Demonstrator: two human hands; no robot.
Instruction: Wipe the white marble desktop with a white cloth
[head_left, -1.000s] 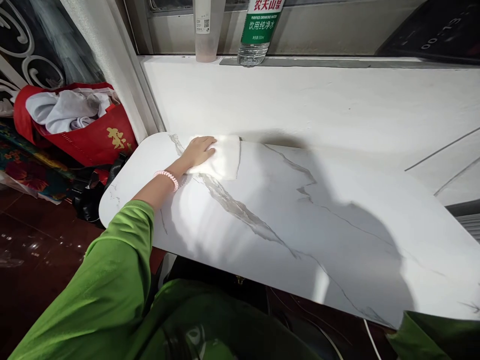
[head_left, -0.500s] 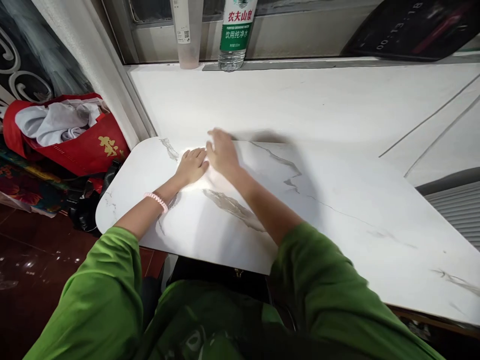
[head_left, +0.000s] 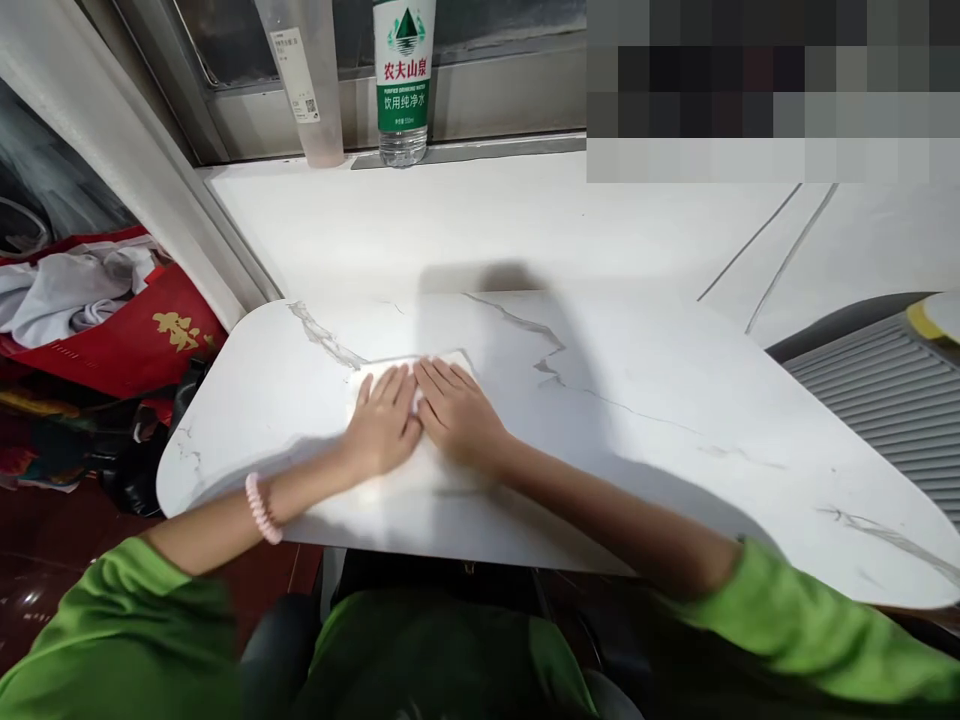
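green sleeves (head_left: 127,630) cover both upper arms, which reach in over the front edge of the table (head_left: 225,400). a pink coil band (head_left: 262,508) rings the left wrist. the left hand (head_left: 382,425) lies palm down on the white cloth (head_left: 429,472), fingers straight and slightly parted; the right hand (head_left: 461,415) lies just beside it, also palm down, its fingers long and close together. neither hand grips: both rest on the cloth. the cloth is spread on the tabletop, roughly midway between front and back edges and nearer the left end than the right. beyond the left end, a red bag (head_left: 135,340) contains pale fabric (head_left: 67,290); beyond the slanting right edge is a ribbed grey panel (head_left: 870,400). behind the back edge rises a white wall (head_left: 600,230); on the sill above, a translucent cup (head_left: 307,110) stands left of a green-labelled bottle (head_left: 403,90).
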